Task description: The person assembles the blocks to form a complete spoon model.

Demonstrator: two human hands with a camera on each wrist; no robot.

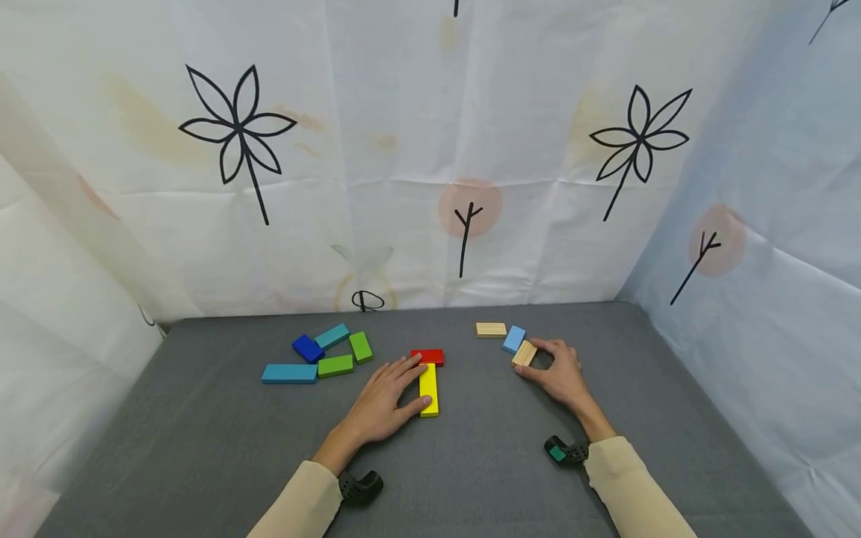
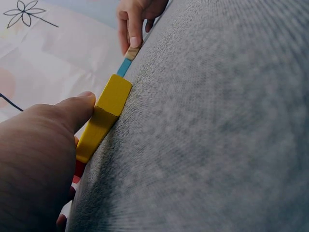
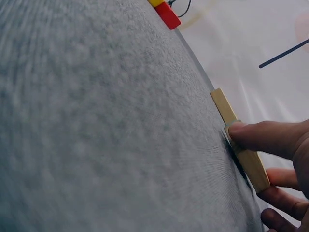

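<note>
A yellow block (image 1: 428, 390) lies lengthwise below a red block (image 1: 434, 357), the two forming a T. My left hand (image 1: 382, 402) rests at them, fingers stretched to where they meet and thumb on the yellow block's near part. The left wrist view has that thumb (image 2: 79, 108) along the yellow block's side. On the right, a plain wooden block (image 1: 525, 353) lies slanted, and my right hand (image 1: 561, 376) pinches it between thumb and fingers. Right above its upper left end is a light blue block (image 1: 514, 339), with another wooden block (image 1: 491, 330) beyond.
Left of my left hand lies a group of blocks: a long blue one (image 1: 289, 373), a dark blue one (image 1: 308, 349), a teal one (image 1: 332, 336) and two green ones (image 1: 335, 366). A grey cloth covers the table (image 1: 471, 478). Patterned white curtains (image 1: 403, 149) hang behind it.
</note>
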